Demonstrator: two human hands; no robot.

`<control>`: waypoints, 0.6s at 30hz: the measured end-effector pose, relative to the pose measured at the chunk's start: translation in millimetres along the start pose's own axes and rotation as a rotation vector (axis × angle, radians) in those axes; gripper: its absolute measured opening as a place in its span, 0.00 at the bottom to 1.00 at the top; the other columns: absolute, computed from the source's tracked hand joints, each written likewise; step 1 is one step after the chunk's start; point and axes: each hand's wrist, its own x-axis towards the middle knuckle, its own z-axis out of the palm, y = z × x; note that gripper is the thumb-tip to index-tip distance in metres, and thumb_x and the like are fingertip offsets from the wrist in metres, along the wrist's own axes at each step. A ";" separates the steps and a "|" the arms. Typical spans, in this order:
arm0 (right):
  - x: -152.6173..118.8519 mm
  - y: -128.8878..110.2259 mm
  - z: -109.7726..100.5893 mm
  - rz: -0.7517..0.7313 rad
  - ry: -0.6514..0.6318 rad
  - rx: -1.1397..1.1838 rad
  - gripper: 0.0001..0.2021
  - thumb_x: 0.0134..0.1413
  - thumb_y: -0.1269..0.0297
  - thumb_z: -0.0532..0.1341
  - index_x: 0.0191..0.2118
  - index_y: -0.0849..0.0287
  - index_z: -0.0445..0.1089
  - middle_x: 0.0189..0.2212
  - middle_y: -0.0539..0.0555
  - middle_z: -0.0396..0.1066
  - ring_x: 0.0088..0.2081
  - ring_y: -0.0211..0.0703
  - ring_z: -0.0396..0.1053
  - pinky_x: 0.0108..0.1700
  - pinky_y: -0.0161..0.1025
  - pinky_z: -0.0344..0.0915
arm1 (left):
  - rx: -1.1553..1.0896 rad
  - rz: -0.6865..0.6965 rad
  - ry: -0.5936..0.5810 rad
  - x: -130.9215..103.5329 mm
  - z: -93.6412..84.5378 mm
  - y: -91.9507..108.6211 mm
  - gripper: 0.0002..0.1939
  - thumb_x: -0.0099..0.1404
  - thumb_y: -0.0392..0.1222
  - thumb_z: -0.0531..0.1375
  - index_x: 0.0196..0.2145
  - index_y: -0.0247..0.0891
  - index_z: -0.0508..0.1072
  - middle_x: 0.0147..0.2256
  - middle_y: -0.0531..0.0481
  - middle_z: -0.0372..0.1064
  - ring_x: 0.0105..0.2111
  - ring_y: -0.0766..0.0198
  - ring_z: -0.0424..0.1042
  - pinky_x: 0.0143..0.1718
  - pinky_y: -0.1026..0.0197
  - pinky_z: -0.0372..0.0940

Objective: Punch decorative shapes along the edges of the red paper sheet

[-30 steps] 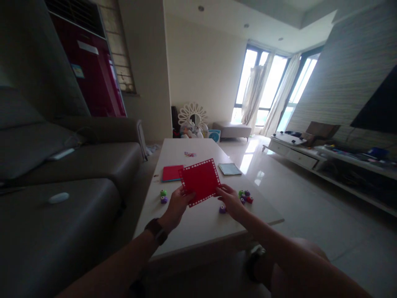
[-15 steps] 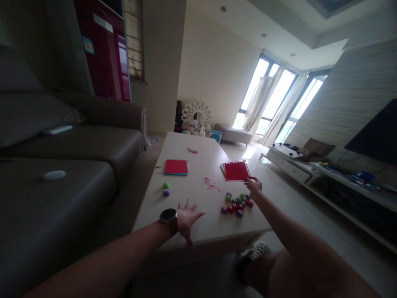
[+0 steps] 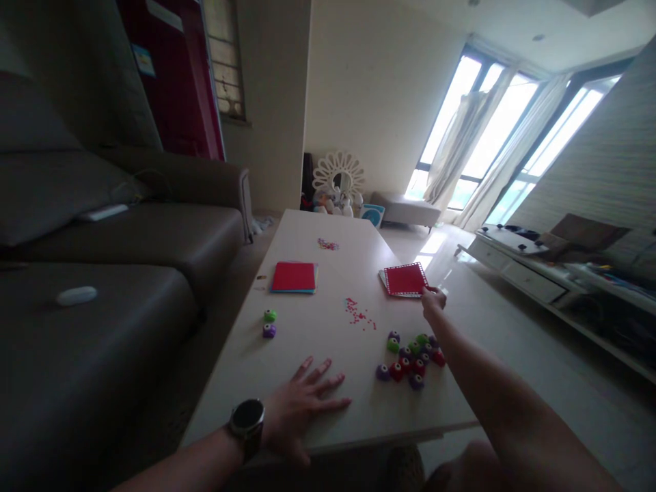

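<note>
My left hand (image 3: 312, 403), with a watch on its wrist, lies with fingers spread on the white table (image 3: 328, 328) near its front edge. At the table's right side, my right hand (image 3: 434, 299) has its fingers closed at the near right corner of a red paper sheet (image 3: 406, 279) with a row of punched holes along its edges. Pale sheets (image 3: 383, 279) show from under it. Between the hands lies a cluster of small red, green and purple domed punches (image 3: 404, 365). Tiny red paper bits (image 3: 359, 314) are scattered just beyond them.
A stack of coloured paper (image 3: 294, 277), red on top, sits at the table's left, with one green punch (image 3: 269, 315) and one purple punch (image 3: 269, 331) nearer. Colourful bits (image 3: 328, 244) lie farther back. A sofa (image 3: 128, 246) stands left, a low cabinet (image 3: 527, 273) right.
My left hand has come down flat onto the table. My right hand stays at the corner of the red sheet, which now rests more squarely over the pale sheets. The view has shifted.
</note>
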 end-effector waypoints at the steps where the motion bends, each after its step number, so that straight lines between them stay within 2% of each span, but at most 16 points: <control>1: 6.6 2.3 4.0 0.002 0.003 -0.011 0.17 0.66 0.57 0.63 0.55 0.60 0.70 0.51 0.58 0.72 0.47 0.47 0.73 0.47 0.49 0.74 | -0.010 -0.007 -0.004 -1.0 -1.7 1.2 0.66 0.38 0.58 0.76 0.72 0.57 0.52 0.74 0.42 0.36 0.71 0.24 0.31 0.64 0.19 0.22; 7: 31.1 7.7 14.6 -0.018 0.006 -0.079 0.13 0.65 0.58 0.63 0.49 0.62 0.72 0.43 0.54 0.74 0.40 0.42 0.74 0.42 0.44 0.74 | -0.082 -0.039 -0.052 -2.3 -9.1 3.0 0.63 0.41 0.57 0.75 0.71 0.61 0.52 0.75 0.45 0.37 0.71 0.23 0.31 0.62 0.17 0.21; 9: 30.3 2.1 11.7 -0.027 0.029 -0.120 0.11 0.62 0.59 0.65 0.45 0.61 0.72 0.41 0.56 0.74 0.40 0.46 0.73 0.42 0.45 0.71 | -0.088 -0.044 -0.063 -2.3 -9.1 2.9 0.62 0.42 0.58 0.74 0.71 0.61 0.52 0.75 0.45 0.37 0.71 0.24 0.31 0.62 0.18 0.20; 11: 21.9 -9.0 9.0 -0.058 0.051 -0.167 0.09 0.57 0.62 0.66 0.43 0.58 0.72 0.42 0.61 0.74 0.47 0.55 0.70 0.46 0.49 0.68 | -0.087 -0.046 -0.062 -2.2 -7.0 2.3 0.62 0.42 0.58 0.74 0.72 0.61 0.51 0.75 0.45 0.36 0.71 0.24 0.31 0.63 0.18 0.20; 13: 1.8 -24.4 10.7 -0.133 0.015 -0.208 0.11 0.54 0.63 0.64 0.44 0.57 0.71 0.48 0.64 0.72 0.55 0.61 0.64 0.52 0.55 0.63 | -0.078 -0.043 -0.046 -1.6 -4.0 1.4 0.63 0.42 0.58 0.75 0.72 0.60 0.51 0.75 0.45 0.36 0.71 0.24 0.31 0.63 0.19 0.19; 14: -14.2 -32.9 13.5 -0.186 -0.046 -0.221 0.11 0.54 0.62 0.64 0.43 0.57 0.72 0.49 0.64 0.72 0.57 0.62 0.62 0.54 0.57 0.62 | -0.072 -0.038 -0.031 -1.0 -2.8 0.9 0.64 0.41 0.58 0.75 0.72 0.59 0.52 0.75 0.45 0.37 0.71 0.24 0.31 0.63 0.19 0.19; 16: -60.5 -49.2 20.9 -0.311 -0.256 -0.224 0.09 0.53 0.61 0.65 0.39 0.57 0.74 0.46 0.62 0.75 0.54 0.59 0.65 0.55 0.55 0.61 | -0.068 -0.014 0.002 0.8 -2.4 0.1 0.65 0.37 0.57 0.77 0.71 0.59 0.55 0.74 0.45 0.39 0.72 0.25 0.32 0.64 0.21 0.20; 18: -124.9 -62.9 24.4 -0.430 -0.520 -0.205 0.08 0.52 0.57 0.68 0.35 0.55 0.76 0.40 0.58 0.77 0.48 0.55 0.70 0.54 0.51 0.63 | -0.093 -0.013 0.053 3.4 -5.2 -0.2 0.61 0.38 0.59 0.76 0.69 0.59 0.59 0.73 0.46 0.45 0.72 0.26 0.36 0.65 0.21 0.25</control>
